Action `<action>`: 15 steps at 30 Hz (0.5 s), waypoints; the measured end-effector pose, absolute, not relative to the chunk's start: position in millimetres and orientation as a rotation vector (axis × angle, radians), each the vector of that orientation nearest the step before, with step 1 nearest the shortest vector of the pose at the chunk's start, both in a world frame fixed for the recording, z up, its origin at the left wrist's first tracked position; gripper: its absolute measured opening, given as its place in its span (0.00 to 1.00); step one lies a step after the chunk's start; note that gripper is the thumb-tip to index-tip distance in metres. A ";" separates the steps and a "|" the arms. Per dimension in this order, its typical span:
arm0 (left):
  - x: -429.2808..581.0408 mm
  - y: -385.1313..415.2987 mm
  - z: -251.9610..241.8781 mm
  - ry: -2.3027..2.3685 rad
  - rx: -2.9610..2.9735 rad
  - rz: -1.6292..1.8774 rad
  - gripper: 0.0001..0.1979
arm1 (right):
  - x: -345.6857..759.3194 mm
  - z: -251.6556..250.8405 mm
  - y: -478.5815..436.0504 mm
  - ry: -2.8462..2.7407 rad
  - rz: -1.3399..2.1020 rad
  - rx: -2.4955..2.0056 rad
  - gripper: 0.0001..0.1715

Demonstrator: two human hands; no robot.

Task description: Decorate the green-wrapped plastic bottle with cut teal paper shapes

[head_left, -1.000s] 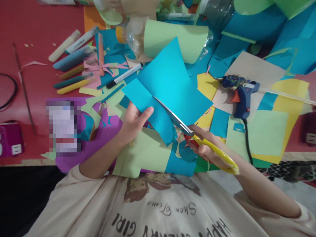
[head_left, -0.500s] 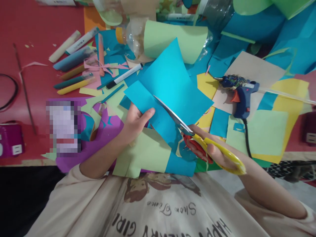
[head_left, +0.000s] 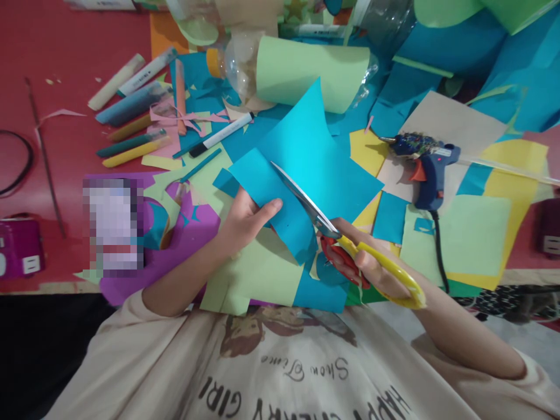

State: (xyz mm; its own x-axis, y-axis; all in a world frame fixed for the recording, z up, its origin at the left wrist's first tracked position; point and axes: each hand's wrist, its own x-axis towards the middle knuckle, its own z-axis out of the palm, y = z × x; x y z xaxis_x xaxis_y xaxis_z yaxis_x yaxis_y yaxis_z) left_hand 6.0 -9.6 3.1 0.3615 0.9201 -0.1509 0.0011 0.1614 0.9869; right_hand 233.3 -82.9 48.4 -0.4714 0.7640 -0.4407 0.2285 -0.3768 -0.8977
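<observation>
A sheet of blue paper [head_left: 301,137] is held up over the table by my left hand [head_left: 249,219], its thumb lying on top and the other fingers hidden beneath. My right hand [head_left: 376,265] grips the scissors [head_left: 380,268], which have one yellow and one red handle. Their blades lie across the sheet, pointing up and to the left, along a cut that parts a strip on the left from the larger piece. Under my hands are pale green paper [head_left: 254,271] and more blue paper [head_left: 319,291].
A bottle wrapped in pale green paper [head_left: 310,73] lies beyond the sheet. At right, a blue hot glue gun [head_left: 431,169] rests on papers, its cord trailing down. Several markers [head_left: 131,105] and a blurred-out phone [head_left: 114,224] are at left on the red table [head_left: 56,157].
The blue sheet and my left hand have shifted slightly right and down. The scissors' handles and my right hand have moved a little left, and the handles look closer together.
</observation>
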 end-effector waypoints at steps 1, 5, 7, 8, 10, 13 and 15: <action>6.1 -9.3 3.6 0.989 1.229 0.840 0.33 | 232.2 47.5 -84.1 -1.407 1.917 -1.331 0.43; 6.9 -8.3 5.6 1.003 1.249 0.865 0.31 | 228.8 44.7 -86.7 -1.271 1.950 -1.338 0.44; 6.7 -7.8 5.8 1.001 1.253 0.874 0.30 | 228.0 44.9 -86.1 -1.263 1.950 -1.353 0.44; 6.4 -7.6 5.6 0.998 1.247 0.875 0.30 | 227.6 45.4 -85.6 -1.260 1.958 -1.356 0.44; 5.5 -7.2 4.8 0.994 1.225 0.865 0.30 | 227.0 46.6 -84.7 -1.244 1.976 -1.362 0.44; 4.3 -6.9 4.2 1.002 1.200 0.841 0.30 | 225.8 47.5 -83.9 -1.204 1.986 -1.353 0.44; 4.3 -7.1 5.4 1.016 1.191 0.837 0.30 | 224.8 47.4 -83.6 -1.178 1.991 -1.335 0.43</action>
